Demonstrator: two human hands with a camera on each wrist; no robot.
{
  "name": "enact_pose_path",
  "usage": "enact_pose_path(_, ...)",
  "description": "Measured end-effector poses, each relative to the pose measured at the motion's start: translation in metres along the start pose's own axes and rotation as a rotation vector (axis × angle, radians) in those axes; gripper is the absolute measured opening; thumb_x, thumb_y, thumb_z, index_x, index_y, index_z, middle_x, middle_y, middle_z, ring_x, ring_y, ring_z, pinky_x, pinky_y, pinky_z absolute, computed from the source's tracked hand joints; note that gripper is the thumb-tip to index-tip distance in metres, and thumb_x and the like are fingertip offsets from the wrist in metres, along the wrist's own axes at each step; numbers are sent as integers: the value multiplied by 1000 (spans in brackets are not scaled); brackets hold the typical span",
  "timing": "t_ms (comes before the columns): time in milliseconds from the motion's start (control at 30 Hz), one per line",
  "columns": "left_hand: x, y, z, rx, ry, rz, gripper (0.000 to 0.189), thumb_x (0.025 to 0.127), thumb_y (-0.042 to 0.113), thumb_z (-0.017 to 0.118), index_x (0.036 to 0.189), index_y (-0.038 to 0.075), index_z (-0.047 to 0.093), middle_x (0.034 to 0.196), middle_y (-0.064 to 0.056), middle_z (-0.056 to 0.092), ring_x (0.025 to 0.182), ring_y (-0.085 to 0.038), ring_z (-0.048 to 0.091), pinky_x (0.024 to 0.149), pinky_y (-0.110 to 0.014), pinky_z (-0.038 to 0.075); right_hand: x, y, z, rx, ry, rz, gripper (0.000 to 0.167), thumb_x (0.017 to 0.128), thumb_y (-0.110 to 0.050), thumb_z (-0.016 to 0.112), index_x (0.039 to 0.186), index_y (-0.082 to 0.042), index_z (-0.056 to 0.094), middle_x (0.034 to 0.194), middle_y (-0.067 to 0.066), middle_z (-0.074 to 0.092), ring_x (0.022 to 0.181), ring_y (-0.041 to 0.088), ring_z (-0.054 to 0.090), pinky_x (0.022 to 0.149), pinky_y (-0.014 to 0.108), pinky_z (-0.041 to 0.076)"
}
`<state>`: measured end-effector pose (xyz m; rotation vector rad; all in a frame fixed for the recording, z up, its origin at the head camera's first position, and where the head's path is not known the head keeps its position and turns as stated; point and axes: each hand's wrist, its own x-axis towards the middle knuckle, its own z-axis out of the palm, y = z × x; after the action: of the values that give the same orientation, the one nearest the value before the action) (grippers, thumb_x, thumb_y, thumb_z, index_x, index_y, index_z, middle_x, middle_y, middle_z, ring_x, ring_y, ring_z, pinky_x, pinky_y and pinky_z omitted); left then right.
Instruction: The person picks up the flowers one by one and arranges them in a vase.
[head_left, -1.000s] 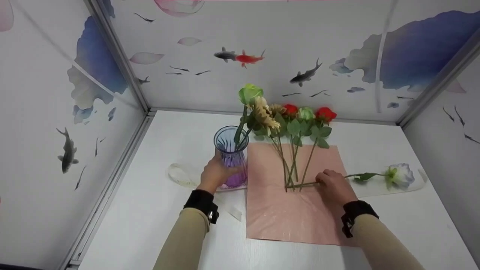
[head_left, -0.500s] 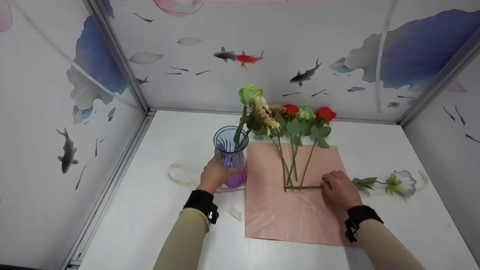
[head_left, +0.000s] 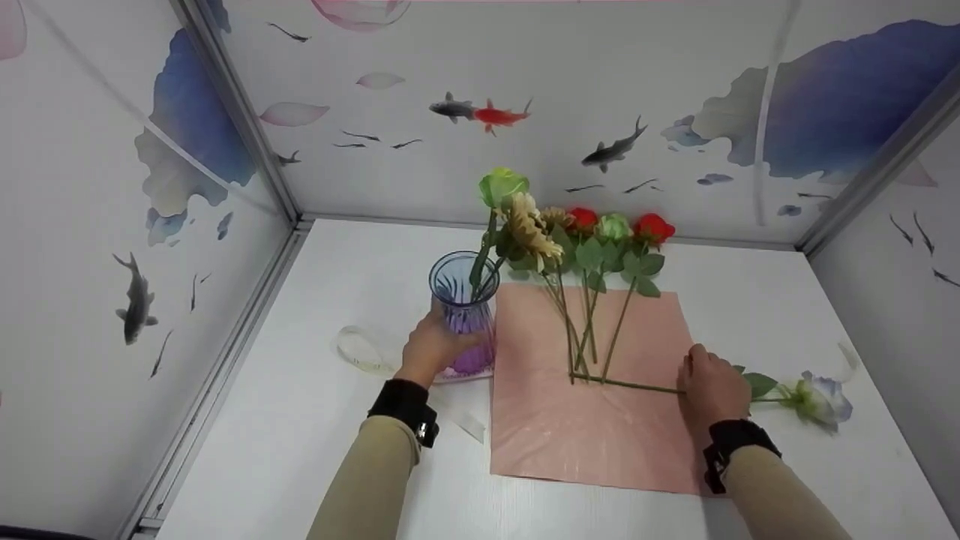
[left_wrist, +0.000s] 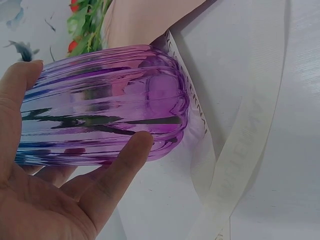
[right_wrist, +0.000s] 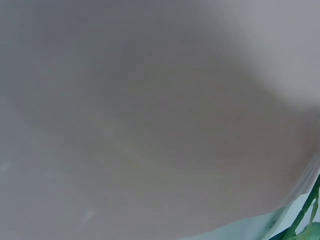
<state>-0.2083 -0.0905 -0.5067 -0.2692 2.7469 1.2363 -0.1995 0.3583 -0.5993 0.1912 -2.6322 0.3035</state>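
Note:
My left hand (head_left: 433, 349) holds a ribbed glass vase (head_left: 466, 322), blue at the rim and purple lower down. In the left wrist view, fingers and thumb curve round the vase (left_wrist: 115, 100), and dark stems show through its glass. A green rose (head_left: 503, 187) and a beige daisy-like flower (head_left: 531, 229) lean right out of it. My right hand (head_left: 716, 386) pinches the stem (head_left: 637, 385) of a white-and-lilac flower (head_left: 823, 399) lying sideways, bloom to the right. The stem's left end crosses the lower ends of other stems. Blurred grey-brown fills most of the right wrist view.
Red roses (head_left: 653, 229), a pale green rose (head_left: 614, 226) and other stems lie across pink wrapping paper (head_left: 585, 442) on the white table (head_left: 285, 450). A pale lettered ribbon (left_wrist: 240, 155) loops beside the vase. Printed walls (head_left: 540, 60) stand at the back and both sides.
My right hand has moved right and toward me along the white-and-lilac flower's stem. Its bloom has swung nearer to me and slightly right. My left hand and the vase stay put.

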Motion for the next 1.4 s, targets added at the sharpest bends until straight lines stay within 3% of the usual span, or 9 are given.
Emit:
enact_pose_path(133, -1, 1, 0, -5, -4, -8, 101, 81, 45, 85, 158, 9, 30, 146, -18, 57, 131, -40, 57, 108, -59, 46, -5, -1, -2, -29, -32, 63, 12, 98, -7, 61, 90, 2, 57, 52, 11, 44, 39, 25, 38, 36, 41, 30)
enact_pose_path(267, -1, 1, 0, -3, 0, -13, 102, 81, 46, 85, 158, 9, 29, 146, -19, 57, 131, -39, 58, 107, -58, 46, -9, 0, -2, -33, -64, 106, 17, 100, -8, 57, 87, 2, 54, 51, 10, 41, 38, 26, 38, 36, 43, 29)
enact_pose_path(500, -2, 2, 0, -5, 5, -5, 102, 80, 46, 85, 158, 9, 29, 145, -19, 58, 130, -40, 58, 106, -58, 47, -13, 4, -1, -53, -38, 92, 23, 98, -7, 60, 79, 5, 54, 55, 16, 46, 37, 33, 45, 34, 51, 37)
enact_pose_path(700, -1, 0, 0, 11, 15, 20, 101, 79, 47, 86, 157, 12, 31, 144, -17, 59, 128, -38, 60, 104, -58, 49, -15, 6, -2, -53, -68, 59, 32, 96, -9, 59, 67, -1, 49, 43, 10, 37, 34, 26, 37, 33, 44, 32)
enact_pose_path(1000, -2, -1, -1, 10, 17, 19, 103, 80, 46, 85, 158, 11, 28, 145, -19, 58, 129, -39, 59, 104, -58, 49, -14, 4, -6, -47, -112, 48, 37, 98, -12, 59, 63, -4, 53, 46, 6, 39, 38, 21, 34, 35, 40, 30)
enact_pose_path(1400, -1, -1, 0, 11, 14, 22, 109, 81, 47, 85, 161, 7, 24, 146, -21, 57, 129, -40, 59, 104, -58, 49, -18, 4, -12, -24, -187, 178, 40, 100, -14, 53, 61, -4, 50, 49, 6, 39, 44, 23, 36, 39, 39, 29)
